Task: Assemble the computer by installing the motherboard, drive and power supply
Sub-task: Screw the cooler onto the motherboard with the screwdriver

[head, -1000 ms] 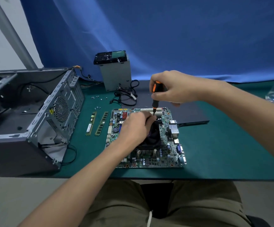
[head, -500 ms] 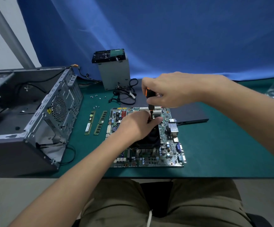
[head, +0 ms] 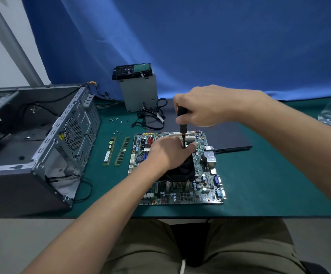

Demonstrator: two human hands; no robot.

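A green motherboard (head: pixel 204 186) lies flat on the green tabletop (head: pixel 259 184), near its front edge, with the port connectors along its right side. The left hand (head: pixel 168 153) rests on the black cooler (head: pixel 182 171) at the board's centre, its curled fingers pinching the lower shaft of a screwdriver (head: pixel 181 112). The screwdriver stands nearly upright, tip down at the cooler's far edge. The right hand (head: pixel 206 105) is directly above, clamped around the orange-and-black handle. An open computer case (head: pixel 42 145) lies to the left.
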